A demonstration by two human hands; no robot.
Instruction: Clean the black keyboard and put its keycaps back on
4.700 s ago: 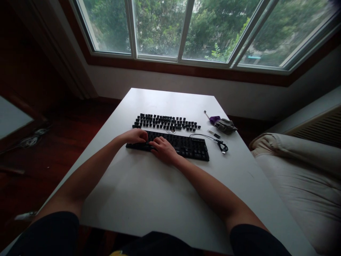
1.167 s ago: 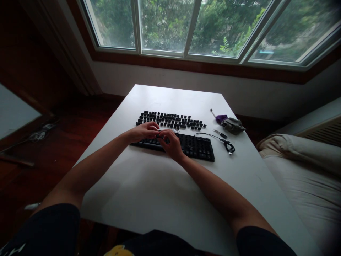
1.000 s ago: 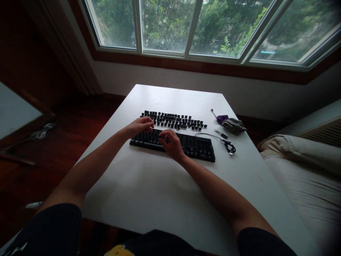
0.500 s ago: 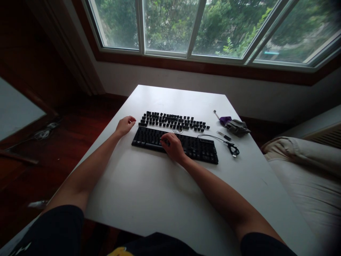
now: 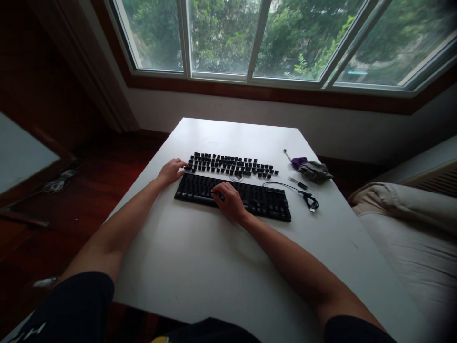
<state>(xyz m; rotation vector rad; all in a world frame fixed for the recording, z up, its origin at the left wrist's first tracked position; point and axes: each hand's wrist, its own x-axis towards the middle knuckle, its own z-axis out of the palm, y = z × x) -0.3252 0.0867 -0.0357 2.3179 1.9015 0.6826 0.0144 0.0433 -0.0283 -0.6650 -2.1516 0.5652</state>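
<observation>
A black keyboard [image 5: 200, 196] lies on the white table [image 5: 171, 267], many of its positions seemingly without caps. Behind it, loose black keycaps [image 5: 228, 166] are spread in several rows. At the left end of these rows, my left hand [image 5: 171, 171] has its fingertips closed at a dark, wide keycap [image 5: 187, 167]. My right hand [image 5: 229, 200] rests over the middle of the keyboard, fingers curled together at the keys; whatever is between them is hidden. A thin pale ring-shaped wire [image 5: 235, 179] lies between the keycaps and the keyboard.
Right of the keyboard lie its bundled cable [image 5: 310, 200] with a USB plug, a small dark-handled tool [image 5: 298, 183], a grey cloth [image 5: 316, 171] with a purple item [image 5: 298, 163], and a thin stick-like tool [image 5: 287, 155]. A beige padded seat [image 5: 400, 228] borders the table at right.
My left hand has moved right, from beside the keycap rows to the wide keycap at their left end. My right hand stays over the keyboard, shifted slightly left. The view has tilted a little.
</observation>
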